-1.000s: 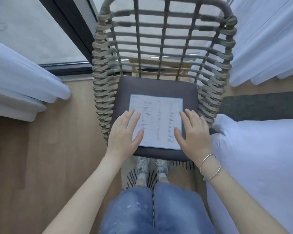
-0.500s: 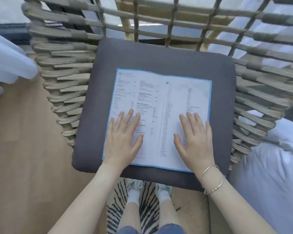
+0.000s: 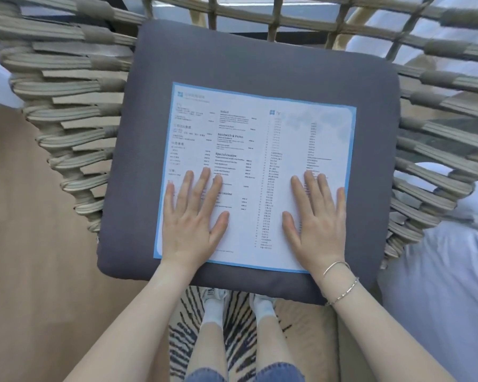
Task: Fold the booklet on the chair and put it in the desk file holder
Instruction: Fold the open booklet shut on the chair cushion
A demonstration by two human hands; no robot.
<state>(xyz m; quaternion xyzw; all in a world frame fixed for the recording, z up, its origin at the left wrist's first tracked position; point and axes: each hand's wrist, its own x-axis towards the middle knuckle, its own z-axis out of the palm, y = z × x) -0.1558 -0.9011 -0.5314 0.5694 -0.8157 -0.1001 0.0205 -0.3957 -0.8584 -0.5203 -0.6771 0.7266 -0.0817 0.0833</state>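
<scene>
The booklet (image 3: 255,175) lay open and flat on the grey cushion (image 3: 260,56) of the woven chair (image 3: 66,86), filling the middle of the frame. The left hand (image 3: 192,219) and right hand (image 3: 316,219) rested palm-down on its lower half, one on each page, fingers (image 3: 204,183) spread and gripping nothing. To fold it cleanly, one hand should probably pin its page while the other lifts the outer edge across the centre crease, matching blue borders before pressing; the file holder was not in view.
</scene>
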